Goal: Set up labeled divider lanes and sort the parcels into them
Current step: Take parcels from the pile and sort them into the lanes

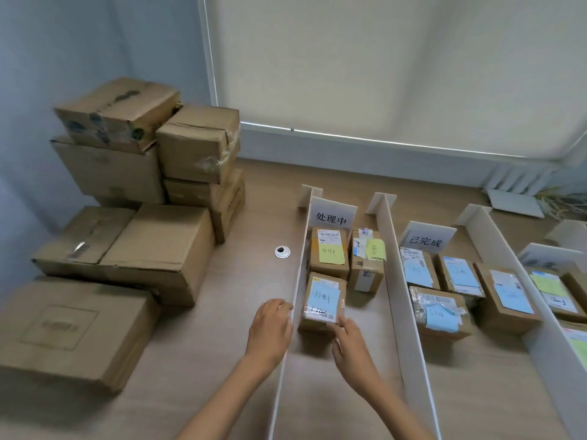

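On the wooden table (222, 344), contents from left to right:

Item 1. Stack of large cardboard boxes (152, 242), plain brown, piled several high at the left, well apart from the lanes. A round metal grommet (282, 251) sits in the tabletop between the stack and the first divider.

Item 2. Leftmost divider (297, 281), a white board standing upright. The left hand (270, 325) is against its left face, with bent fingers at the top edge. Whether they clasp the board cannot be told.

Item 3. First lane, marked by the sign 处理中 (332, 215). It holds three parcels. The blue-note parcel (322, 300) lies nearest, just beside the leftmost divider. The right hand (349, 344) reaches to it, fingers fairly straight and spread, tips touching its near right corner, not wrapped round it. Behind stand the yellow-note parcel (330, 255) and the green-note parcel (367, 258), side by side.

Item 4. Second divider (400, 281), upright.

Item 5. Second lane, marked by the sign 已完成 (425, 238). It holds four blue-labelled parcels (440, 312).

Item 6. Third divider (521, 265), then a third lane with a blurred sign (546, 260) and more parcels (552, 290), partly cut off.
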A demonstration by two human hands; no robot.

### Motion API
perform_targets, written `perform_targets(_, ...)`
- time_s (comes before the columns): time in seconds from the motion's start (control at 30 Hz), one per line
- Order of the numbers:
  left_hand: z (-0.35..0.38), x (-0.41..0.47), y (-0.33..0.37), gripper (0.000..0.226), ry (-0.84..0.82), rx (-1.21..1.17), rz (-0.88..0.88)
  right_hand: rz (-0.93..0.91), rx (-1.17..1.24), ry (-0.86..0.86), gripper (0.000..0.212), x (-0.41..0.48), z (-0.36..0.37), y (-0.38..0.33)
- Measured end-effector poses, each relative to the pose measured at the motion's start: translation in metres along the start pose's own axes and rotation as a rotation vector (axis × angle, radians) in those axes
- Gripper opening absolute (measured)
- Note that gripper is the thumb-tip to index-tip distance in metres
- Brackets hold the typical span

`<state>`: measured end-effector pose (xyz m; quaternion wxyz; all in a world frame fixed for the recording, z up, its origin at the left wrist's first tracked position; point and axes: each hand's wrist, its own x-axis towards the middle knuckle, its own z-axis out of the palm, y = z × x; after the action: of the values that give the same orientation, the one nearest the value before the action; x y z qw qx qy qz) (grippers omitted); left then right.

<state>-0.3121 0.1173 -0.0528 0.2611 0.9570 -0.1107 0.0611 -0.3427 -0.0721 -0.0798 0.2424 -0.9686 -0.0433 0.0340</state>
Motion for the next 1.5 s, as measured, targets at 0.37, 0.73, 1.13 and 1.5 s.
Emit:
perform_targets(0.37,-0.149,-0.192,-0.095,0.027,0.267,-0.002,-0.335,-0.255,0.134,0.015,0.029,-0.096,0.048,-0.143)
perform_targets(0.73,-0.223,-0.285,-0.188,0.024,0.385,-0.060,-0.647,-0.372,0.147,-0.084,0.030,-0.105,0.087,-0.261)
perform_targets(1.13,-0.230,-0.221,-0.319,0.035,0.257,-0.584,-0.963,-0.296,-0.035,-0.297,0.034,0.056,0.151,-0.404)
perform_targets(1.5,-0.196,-0.179,-0.391,0.053,0.075,-0.847,-1.144,-0.112,-0.345,-0.467,0.059,0.148,0.220,-0.428)
